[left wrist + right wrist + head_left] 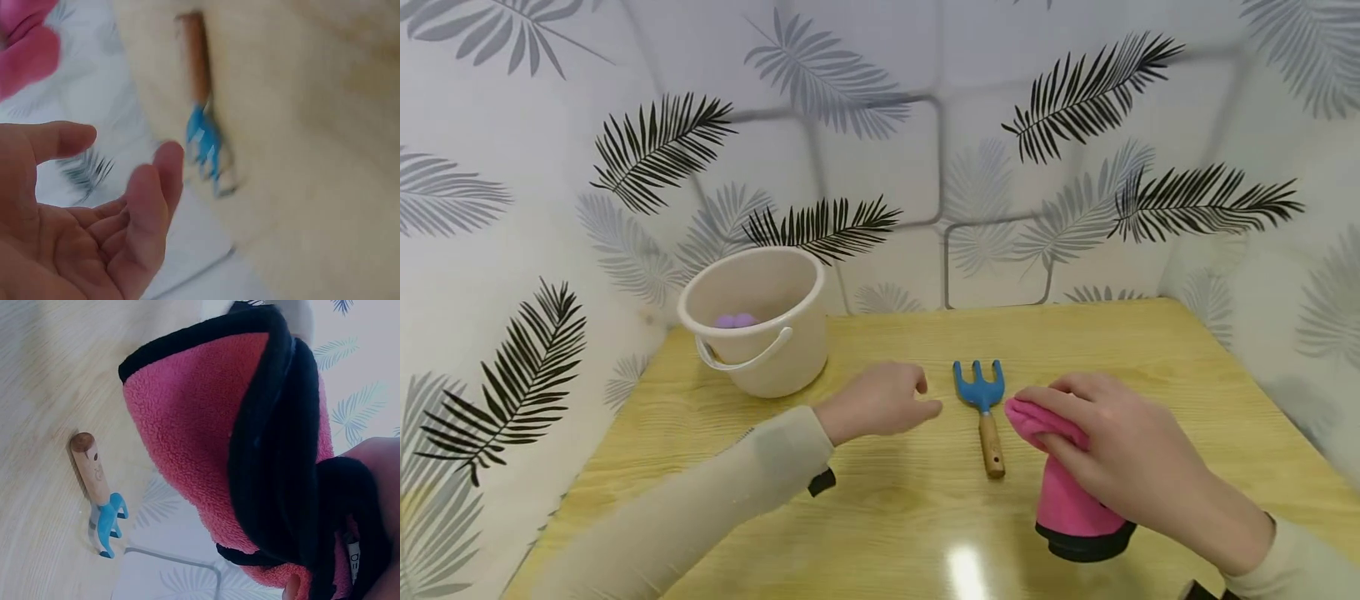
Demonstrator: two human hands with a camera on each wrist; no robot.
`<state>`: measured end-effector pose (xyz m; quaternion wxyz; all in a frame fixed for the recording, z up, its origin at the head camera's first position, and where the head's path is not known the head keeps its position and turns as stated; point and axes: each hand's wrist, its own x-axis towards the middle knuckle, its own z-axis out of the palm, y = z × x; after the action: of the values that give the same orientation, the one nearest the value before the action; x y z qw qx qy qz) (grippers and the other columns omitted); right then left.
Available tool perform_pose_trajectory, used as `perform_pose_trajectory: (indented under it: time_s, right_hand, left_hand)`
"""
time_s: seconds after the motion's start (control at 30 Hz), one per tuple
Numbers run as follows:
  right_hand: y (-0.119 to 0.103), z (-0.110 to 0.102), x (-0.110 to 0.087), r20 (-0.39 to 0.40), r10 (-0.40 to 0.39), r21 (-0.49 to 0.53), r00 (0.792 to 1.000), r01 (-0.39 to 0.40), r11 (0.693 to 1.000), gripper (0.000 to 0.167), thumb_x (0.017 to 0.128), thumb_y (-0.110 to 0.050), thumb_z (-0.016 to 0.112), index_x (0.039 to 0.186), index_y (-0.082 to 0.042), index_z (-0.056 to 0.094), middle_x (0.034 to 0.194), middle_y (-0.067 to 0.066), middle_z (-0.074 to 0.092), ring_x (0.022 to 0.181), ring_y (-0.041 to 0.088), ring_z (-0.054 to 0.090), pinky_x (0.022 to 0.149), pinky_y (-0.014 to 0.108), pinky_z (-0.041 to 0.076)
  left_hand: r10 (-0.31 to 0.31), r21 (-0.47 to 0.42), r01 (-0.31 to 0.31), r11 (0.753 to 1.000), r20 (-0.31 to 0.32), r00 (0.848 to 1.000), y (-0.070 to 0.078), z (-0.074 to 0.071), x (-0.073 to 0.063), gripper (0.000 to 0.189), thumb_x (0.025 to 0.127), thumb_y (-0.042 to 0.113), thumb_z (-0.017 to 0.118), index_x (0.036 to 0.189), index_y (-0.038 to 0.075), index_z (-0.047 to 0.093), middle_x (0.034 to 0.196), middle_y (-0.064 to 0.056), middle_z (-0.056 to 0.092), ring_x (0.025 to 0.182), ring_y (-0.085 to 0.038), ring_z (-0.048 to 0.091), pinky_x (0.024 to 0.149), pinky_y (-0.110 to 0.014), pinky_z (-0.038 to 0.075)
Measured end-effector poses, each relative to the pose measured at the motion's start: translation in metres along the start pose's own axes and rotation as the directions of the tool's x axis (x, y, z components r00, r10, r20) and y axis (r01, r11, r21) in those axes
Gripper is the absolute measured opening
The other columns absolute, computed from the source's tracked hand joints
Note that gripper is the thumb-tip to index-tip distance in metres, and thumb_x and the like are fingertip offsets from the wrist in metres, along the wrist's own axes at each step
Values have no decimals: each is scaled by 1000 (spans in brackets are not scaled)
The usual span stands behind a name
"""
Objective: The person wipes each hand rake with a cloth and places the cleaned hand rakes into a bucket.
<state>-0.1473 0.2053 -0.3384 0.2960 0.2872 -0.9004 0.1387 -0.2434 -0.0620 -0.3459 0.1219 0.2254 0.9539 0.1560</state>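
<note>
My right hand (1116, 442) grips a folded pink cloth with black edging (1078, 500), lifted over the right side of the table. Seen from the right wrist, the cloth (194, 425) hangs in soft folds and shows a small white label (354, 562). Between the hands lies a small garden fork (981, 392), its three blue prongs toward the wall and its wooden handle (991, 446) toward me. Left of the fork, my left hand (883, 400) is held over the table with fingers loosely bent and nothing in them; the left wrist view shows its bare palm (69, 244).
A cream bucket (782, 350) with a white handle stands at the back left of the wooden table (880, 517). Purple rounded things (736, 321) show inside it. Leaf-patterned wall covering (880, 167) rises right behind and beside the table.
</note>
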Motion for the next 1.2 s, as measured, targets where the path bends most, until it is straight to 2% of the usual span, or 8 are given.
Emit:
perform_pose_trajectory:
  time_s: [0.13, 0.33, 0.5, 0.67, 0.93, 1.03, 1.07, 1.2]
  right_hand:
    - [0, -5, -2, 26, 9, 8, 1000, -9, 1000, 39, 76, -23, 84, 112, -30, 75, 98, -8, 67, 85, 11, 64, 58, 32, 55]
    - [2, -7, -4, 85, 25, 22, 996, -27, 999, 40, 77, -21, 83, 114, -31, 74, 101, -8, 67, 86, 11, 64, 60, 32, 55]
    - [5, -8, -5, 123, 42, 24, 992, -46, 999, 40, 78, -19, 83, 115, -31, 74, 102, -5, 67, 85, 12, 64, 58, 31, 54]
    - [8, -8, -9, 161, 54, 20, 986, -58, 998, 39, 79, -19, 82, 115, -29, 74, 100, -6, 66, 83, 10, 62, 58, 29, 52]
    - [8, -4, -7, 173, 56, 10, 983, -58, 998, 38, 79, -21, 83, 115, -30, 74, 100, -5, 66, 85, 11, 63, 58, 31, 53]
    - [8, -3, -6, 185, 66, 3, 981, -67, 998, 39, 79, -21, 83, 115, -30, 74, 100, -4, 67, 85, 12, 63, 58, 31, 53]
    - [7, -2, -6, 188, 68, 2, 980, -70, 998, 39, 79, -21, 83, 116, -30, 74, 101, -4, 67, 85, 13, 63, 58, 31, 53]
    - [6, 1, -2, 179, 63, 9, 982, -66, 998, 38, 79, -22, 83, 115, -31, 74, 102, -5, 67, 85, 12, 64, 59, 33, 53]
  left_hand:
    - [26, -163, -1, 987, 152, 988, 13, 44, 25, 41, 98, 41, 60, 79, 6, 70, 65, -6, 69, 59, -21, 68, 60, -29, 56]
    - [7, -299, 48, 953, 182, 983, 20, 78, 51, 57, 97, 47, 60, 54, 11, 57, 57, -7, 68, 51, -21, 68, 51, -27, 55]
    - [-27, -284, 78, 956, 176, 984, 24, 87, 65, 55, 95, 51, 62, 57, 11, 61, 54, -4, 66, 47, -18, 66, 50, -27, 54]
    - [-43, -335, 98, 937, 168, 985, 27, 95, 73, 42, 95, 31, 65, 60, 9, 66, 51, -2, 63, 44, -14, 63, 47, -26, 54]
    - [-34, -427, 76, 901, 104, 994, 12, 83, 52, 40, 97, 28, 61, 60, 12, 66, 54, 2, 64, 46, -11, 61, 47, -24, 54]
    - [-47, -568, 89, 818, 89, 995, 6, 77, 40, 36, 96, 27, 58, 66, 9, 66, 57, -2, 64, 46, -12, 59, 46, -24, 53]
    - [-56, -622, 99, 777, 88, 995, 4, 75, 36, 35, 96, 27, 57, 68, 8, 65, 57, -3, 64, 46, -12, 58, 45, -24, 53]
    - [-134, -817, 155, 555, 96, 986, -2, 68, 19, 27, 93, 23, 44, 78, 6, 59, 61, -5, 62, 48, -13, 54, 44, -21, 45]
